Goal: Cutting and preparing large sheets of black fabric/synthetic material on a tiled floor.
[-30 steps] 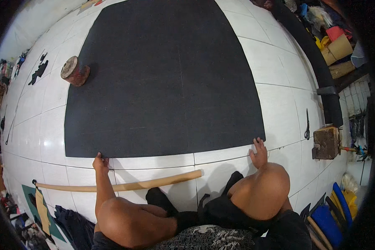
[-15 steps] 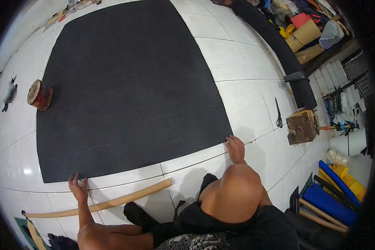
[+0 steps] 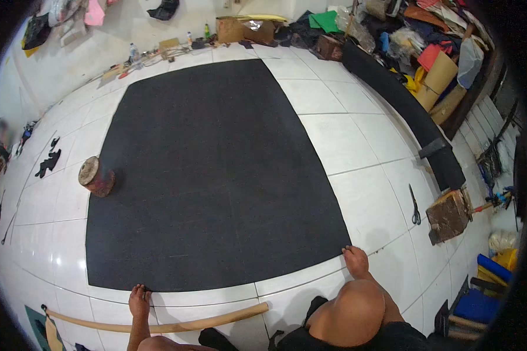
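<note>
A large black sheet of material (image 3: 216,175) lies spread flat on the floor in front of me. My left hand (image 3: 139,302) is at its near edge, close to the near left corner, with the fingers pinched on the rim. At the near right corner, my right hand (image 3: 356,263) has its fingertips closed on the sheet. A worn reddish cylinder with a pale top (image 3: 98,176) stands on the sheet's left edge. Between my hands and body lies a long tan tube (image 3: 205,323).
Black-handled scissors (image 3: 415,209) lie on the white tiles (image 3: 363,190) at right. Beyond them are a brown block (image 3: 449,217) and a long black roll (image 3: 401,104). Scrap materials (image 3: 436,76) are heaped at the far right. Bottles and a cardboard box (image 3: 233,30) line the back wall.
My view has tipped upward, so the back wall and the sheet's far edge now show. Both hands stay at the near edge; the left fingers look closer together.
</note>
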Available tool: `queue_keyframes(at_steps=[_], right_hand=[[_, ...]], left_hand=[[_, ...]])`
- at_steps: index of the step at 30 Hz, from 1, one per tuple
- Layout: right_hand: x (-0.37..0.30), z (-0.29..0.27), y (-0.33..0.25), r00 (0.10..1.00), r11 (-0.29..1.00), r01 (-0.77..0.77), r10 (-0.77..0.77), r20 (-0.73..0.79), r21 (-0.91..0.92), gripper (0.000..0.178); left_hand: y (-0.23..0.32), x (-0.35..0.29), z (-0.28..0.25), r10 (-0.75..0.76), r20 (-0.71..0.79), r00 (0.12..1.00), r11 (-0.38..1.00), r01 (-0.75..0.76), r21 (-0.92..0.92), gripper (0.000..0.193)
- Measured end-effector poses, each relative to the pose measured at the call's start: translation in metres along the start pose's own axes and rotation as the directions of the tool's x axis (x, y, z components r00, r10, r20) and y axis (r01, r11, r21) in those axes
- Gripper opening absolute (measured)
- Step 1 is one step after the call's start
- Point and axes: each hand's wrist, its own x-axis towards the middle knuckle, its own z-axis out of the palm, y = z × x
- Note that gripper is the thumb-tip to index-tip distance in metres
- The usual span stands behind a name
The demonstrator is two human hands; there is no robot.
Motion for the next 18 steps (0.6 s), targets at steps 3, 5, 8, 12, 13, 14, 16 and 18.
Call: queue_keyframes(at_steps=[3, 5, 8, 12, 13, 14, 16, 18], right_hand=[[-0.002, -0.001, 0.002, 0.995, 0.998, 0.012, -0.005, -0.102, 0.069, 0.014], [0.0, 0.0, -0.001, 0.998, 0.997, -0.036, 0.039, -0.041, 0.067, 0.018], [0.002, -0.01, -0.007, 0.995, 0.992, -0.102, 0.103, -0.009, 0.079, 0.026], [0.018, -0.018, -0.045, 0.952, 0.958, -0.221, 0.253, -0.174, 0.184, 0.032], [0.024, -0.023, -0.06, 0.948, 0.934, -0.249, 0.289, -0.132, 0.254, 0.034], [0.031, -0.025, -0.073, 0.948, 0.933, -0.245, 0.288, -0.135, 0.264, 0.034], [0.054, -0.026, -0.101, 0.984, 0.767, -0.168, 0.098, 0.146, 0.619, 0.039], [0.087, -0.046, -0.148, 0.921, 0.767, -0.087, -0.181, 0.345, 0.635, 0.049]], left_hand=[[0.01, -0.003, -0.004, -0.034, -0.016, 0.999, 0.996, 0.033, -0.078, 0.039], [0.018, -0.015, -0.009, -0.023, -0.049, 0.999, 0.991, 0.016, -0.137, 0.047], [-0.003, -0.057, -0.015, -0.459, -0.239, 0.856, 0.887, 0.457, -0.068, 0.058], [-0.038, -0.108, -0.011, -0.765, -0.053, 0.642, 0.596, 0.736, 0.322, 0.07], [-0.04, -0.104, -0.009, -0.788, -0.117, 0.604, 0.577, 0.792, 0.2, 0.069], [-0.041, -0.099, -0.006, -0.809, -0.17, 0.563, 0.559, 0.826, 0.075, 0.069], [-0.045, -0.093, 0.0, -0.851, -0.265, 0.453, 0.505, 0.843, -0.183, 0.067], [-0.055, -0.082, 0.004, -0.888, -0.326, 0.325, 0.446, 0.78, -0.438, 0.066]])
